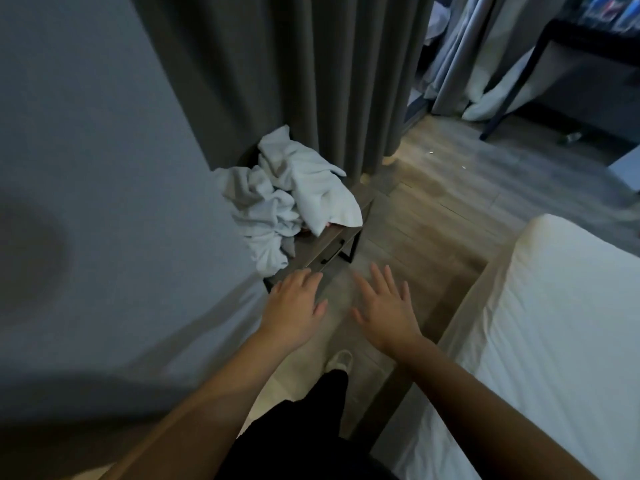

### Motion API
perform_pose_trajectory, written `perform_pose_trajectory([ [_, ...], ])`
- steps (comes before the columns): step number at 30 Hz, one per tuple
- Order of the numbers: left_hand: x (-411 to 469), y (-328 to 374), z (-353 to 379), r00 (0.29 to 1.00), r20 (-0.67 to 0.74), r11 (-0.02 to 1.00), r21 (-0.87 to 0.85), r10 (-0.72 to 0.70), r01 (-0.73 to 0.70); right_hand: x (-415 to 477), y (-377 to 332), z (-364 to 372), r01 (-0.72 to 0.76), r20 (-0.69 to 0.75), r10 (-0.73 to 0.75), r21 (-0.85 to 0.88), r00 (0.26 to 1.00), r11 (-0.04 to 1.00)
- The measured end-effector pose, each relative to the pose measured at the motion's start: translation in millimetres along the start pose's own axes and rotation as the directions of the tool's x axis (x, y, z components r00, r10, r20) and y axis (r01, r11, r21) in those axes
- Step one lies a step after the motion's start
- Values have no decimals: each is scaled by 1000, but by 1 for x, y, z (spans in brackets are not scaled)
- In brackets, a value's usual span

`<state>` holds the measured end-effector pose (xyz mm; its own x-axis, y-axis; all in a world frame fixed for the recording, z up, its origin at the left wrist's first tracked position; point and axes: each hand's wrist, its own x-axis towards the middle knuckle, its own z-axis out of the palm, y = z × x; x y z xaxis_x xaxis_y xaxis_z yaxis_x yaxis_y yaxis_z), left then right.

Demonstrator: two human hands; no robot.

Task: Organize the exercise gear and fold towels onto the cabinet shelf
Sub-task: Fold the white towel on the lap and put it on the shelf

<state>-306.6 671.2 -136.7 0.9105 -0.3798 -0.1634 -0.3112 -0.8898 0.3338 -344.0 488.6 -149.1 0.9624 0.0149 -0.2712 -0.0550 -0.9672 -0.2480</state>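
A heap of crumpled white towels [287, 199] lies on a low grey wooden cabinet [332, 249] with a dark drawer handle, between two beds. Something pinkish shows under the heap's front edge. My left hand [298, 306] hovers just in front of the cabinet's near corner, fingers relaxed and holding nothing. To its right, my right hand [384, 306] is spread flat over the floor, fingers straight and empty. Both hands are a short way below the towels and touch nothing.
A bed with a grey sheet [104, 202] fills the left side. A white mattress [554, 323] stands at the right. Dark curtains [311, 81] hang behind the cabinet. A strip of wooden floor [433, 202] runs between the beds; my foot [339, 362] stands on it.
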Motion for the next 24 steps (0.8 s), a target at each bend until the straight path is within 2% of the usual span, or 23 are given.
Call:
perform_pose_trajectory([
  [5,89,0,-5,993,52,993,-47,-105,108,79,36,-23,6,92,-8,19,996,1000],
  [11,167,-4,-20,972,25,969,-73,-235,236,163,70,-56,70,95,-70,-2,993,998],
  [14,197,-10,-25,950,-14,946,-90,-312,310,210,79,-72,148,160,-142,-24,977,989],
  [17,222,-12,-24,911,-48,906,-137,-409,400,263,91,-86,256,216,-229,-103,949,961],
  [24,274,-7,-23,752,-32,736,-241,-658,633,387,96,-107,530,335,-444,-236,831,814],
])
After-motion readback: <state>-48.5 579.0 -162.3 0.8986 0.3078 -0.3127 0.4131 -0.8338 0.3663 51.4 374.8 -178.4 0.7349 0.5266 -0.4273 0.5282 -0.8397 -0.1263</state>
